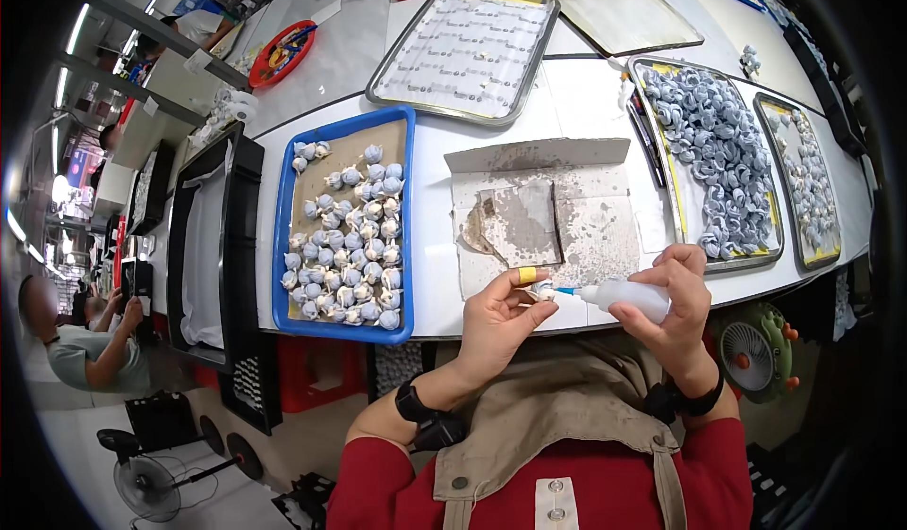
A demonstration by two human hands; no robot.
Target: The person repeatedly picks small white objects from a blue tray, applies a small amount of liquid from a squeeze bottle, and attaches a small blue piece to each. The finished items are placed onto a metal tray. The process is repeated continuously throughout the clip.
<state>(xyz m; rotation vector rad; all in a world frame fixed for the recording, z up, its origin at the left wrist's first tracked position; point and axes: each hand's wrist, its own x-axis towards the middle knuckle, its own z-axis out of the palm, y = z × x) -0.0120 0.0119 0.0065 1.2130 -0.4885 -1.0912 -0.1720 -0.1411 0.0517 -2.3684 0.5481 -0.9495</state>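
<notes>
Between the thumb and fingers of my left hand (pixel 499 315) is a small whitish piece (pixel 542 291), its exact kind too small to make out. Yellow tape wraps one of that hand's fingers. My right hand (pixel 688 305) grips a white squeeze bottle (pixel 631 297), held sideways with its blue tip at the piece. Just beyond both hands lies a stained cardboard sheet (pixel 605 213) with a raised far flap. To the left, a blue tray (pixel 281 284) carries many small round grey-and-white pieces (pixel 364 218). On the right stands a metal tray (pixel 742 264) heaped with curled grey-blue pieces (pixel 704 143).
Another metal tray (pixel 824 260) with small pieces sits far right. Behind the cardboard is a paper-lined tray (pixel 472 43); a red basin (pixel 283 56) stands back left. Beside the table are a black crate (pixel 248 166), a green fan (pixel 756 352) and another person (pixel 90 350).
</notes>
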